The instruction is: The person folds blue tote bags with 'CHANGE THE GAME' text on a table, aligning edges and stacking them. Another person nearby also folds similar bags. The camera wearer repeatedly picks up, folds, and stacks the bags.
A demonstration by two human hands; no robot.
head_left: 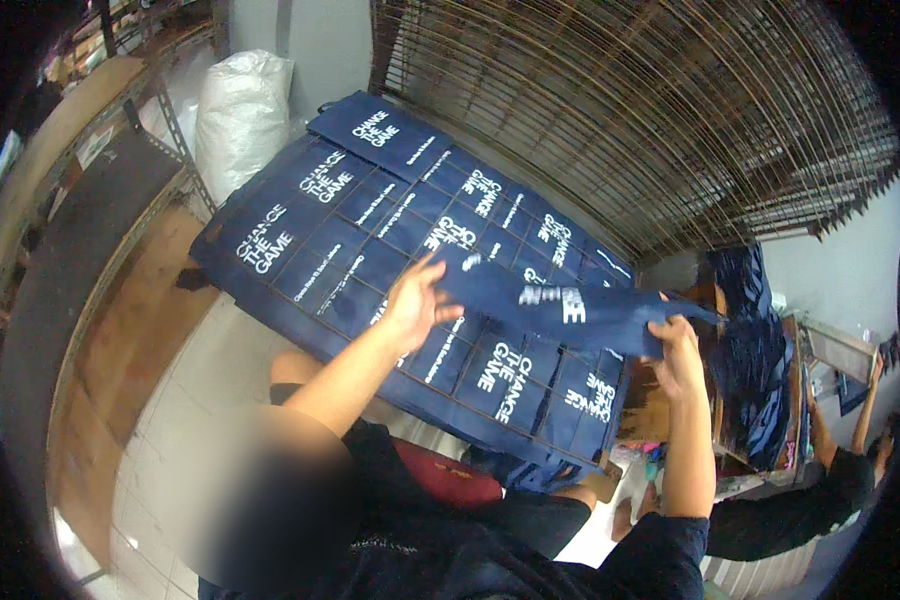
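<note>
I hold a dark blue fabric bag (550, 305) with white print stretched between both hands above a wire rack. My left hand (417, 300) grips its left end with the fingers spread over the cloth. My right hand (675, 350) pinches its right end. Under it, several more dark blue printed bags (370, 215) lie flat in rows on the tilted wire rack (320, 270).
A stack of wire racks (650, 110) leans behind. A white filled sack (238, 110) stands at the back left beside wooden shelving (80, 230). Another person (820, 490) sits at the right near hanging blue bags (760, 380). Pale floor tiles (220, 370) show below.
</note>
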